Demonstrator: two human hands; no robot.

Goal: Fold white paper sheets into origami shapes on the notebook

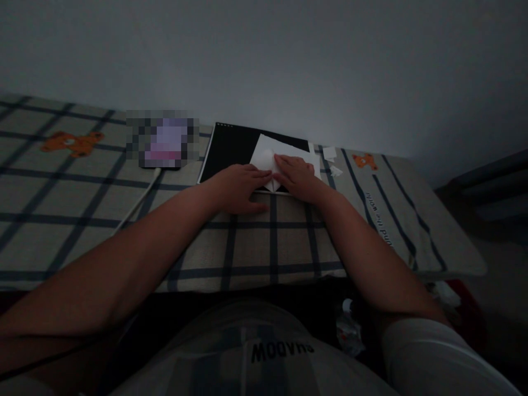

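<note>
A white sheet of paper (pixel 291 146) with a folded part (pixel 266 158) lies on a flat black board (pixel 233 144) with pale edges. My left hand (pixel 241 187) rests palm down at the board's front edge. Its fingers stretch to the right and their tips touch the folded paper; the thumb is spread toward me. From the other side my right hand (pixel 297 175) lies on the paper, index finger and thumb apart at the fold, the other fingers partly bent. Both hands cover part of the paper, so its full shape is hidden.
A phone (pixel 165 143) with a white cable (pixel 138 203) lies to the left on the checked tablecloth (pixel 198 242). Small paper scraps (pixel 330 154) sit right of the board. A wall (pixel 264 66) rises behind. Below the table edge stands a plastic bottle (pixel 348 324).
</note>
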